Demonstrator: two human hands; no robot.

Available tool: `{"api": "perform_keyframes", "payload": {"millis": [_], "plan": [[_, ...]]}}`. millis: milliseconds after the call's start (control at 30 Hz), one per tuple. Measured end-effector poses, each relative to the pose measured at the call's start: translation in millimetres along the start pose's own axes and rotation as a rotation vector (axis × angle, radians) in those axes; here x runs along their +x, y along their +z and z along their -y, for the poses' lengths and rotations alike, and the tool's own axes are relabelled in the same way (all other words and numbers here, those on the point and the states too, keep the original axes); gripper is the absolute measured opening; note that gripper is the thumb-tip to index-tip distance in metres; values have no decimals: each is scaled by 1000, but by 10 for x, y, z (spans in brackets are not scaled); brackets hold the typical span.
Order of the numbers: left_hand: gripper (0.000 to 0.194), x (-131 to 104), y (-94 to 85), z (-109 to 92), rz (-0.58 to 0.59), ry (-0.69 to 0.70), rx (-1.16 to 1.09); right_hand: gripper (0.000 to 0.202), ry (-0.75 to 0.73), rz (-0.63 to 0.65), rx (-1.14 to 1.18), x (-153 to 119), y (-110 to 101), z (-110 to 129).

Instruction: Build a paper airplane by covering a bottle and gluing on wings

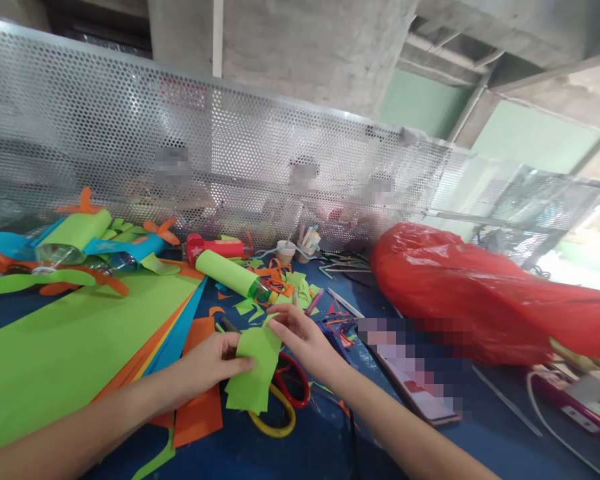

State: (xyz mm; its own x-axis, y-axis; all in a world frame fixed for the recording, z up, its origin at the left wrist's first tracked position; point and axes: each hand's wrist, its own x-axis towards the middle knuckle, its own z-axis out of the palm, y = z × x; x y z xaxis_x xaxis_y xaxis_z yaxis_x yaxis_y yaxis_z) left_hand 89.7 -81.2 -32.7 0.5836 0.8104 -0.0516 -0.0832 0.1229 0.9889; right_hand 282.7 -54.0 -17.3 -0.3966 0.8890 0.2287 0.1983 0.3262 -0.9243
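A cut piece of light green paper (pixel 254 383) is held up over the blue table, curved a little. My left hand (pixel 223 357) is closed on its left edge, thumb in front. At its upper right corner, the fingertips of my right hand (pixel 303 333) pinch the paper. Beneath it lie scissors (pixel 279 433) with a yellow and a red handle loop; their blades are hidden. Left of the scissors is an orange paper strip (pixel 197 393). Just beyond my hands lies a bottle wrapped in green paper (pixel 225 272), its neck pointing right.
Large coloured sheets (pixel 80 340) are stacked at left. Paper-covered bottles with propeller shapes (pixel 125 250) lie behind them. Paper scraps (pixel 300 290) and cups of pens (pixel 307 247) are mid-table. A red plastic bag (pixel 460 293) fills the right, before a perforated metal screen (pixel 260 147).
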Motion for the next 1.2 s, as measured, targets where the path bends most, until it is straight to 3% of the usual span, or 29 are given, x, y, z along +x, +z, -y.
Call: {"api": "perform_keyframes", "payload": {"millis": [167, 500, 600, 700, 833, 1200], "plan": [[37, 28, -60, 67, -20, 20, -37, 18, 68, 97, 3, 28, -22, -48], [54, 51, -61, 161, -71, 34, -47, 32, 102, 94, 88, 20, 34, -63], [55, 53, -47, 169, -61, 26, -27, 35, 103, 56, 128, 29, 47, -87], [44, 58, -38, 159, -50, 27, 15, 38, 99, -35, 172, 48, 34, -115], [35, 64, -54, 161, -106, 31, 89, 38, 108, -120, 222, 65, 12, -125], [37, 38, -17, 147, -236, 41, 114, 41, 106, -122, 250, 66, 30, -99]]}}
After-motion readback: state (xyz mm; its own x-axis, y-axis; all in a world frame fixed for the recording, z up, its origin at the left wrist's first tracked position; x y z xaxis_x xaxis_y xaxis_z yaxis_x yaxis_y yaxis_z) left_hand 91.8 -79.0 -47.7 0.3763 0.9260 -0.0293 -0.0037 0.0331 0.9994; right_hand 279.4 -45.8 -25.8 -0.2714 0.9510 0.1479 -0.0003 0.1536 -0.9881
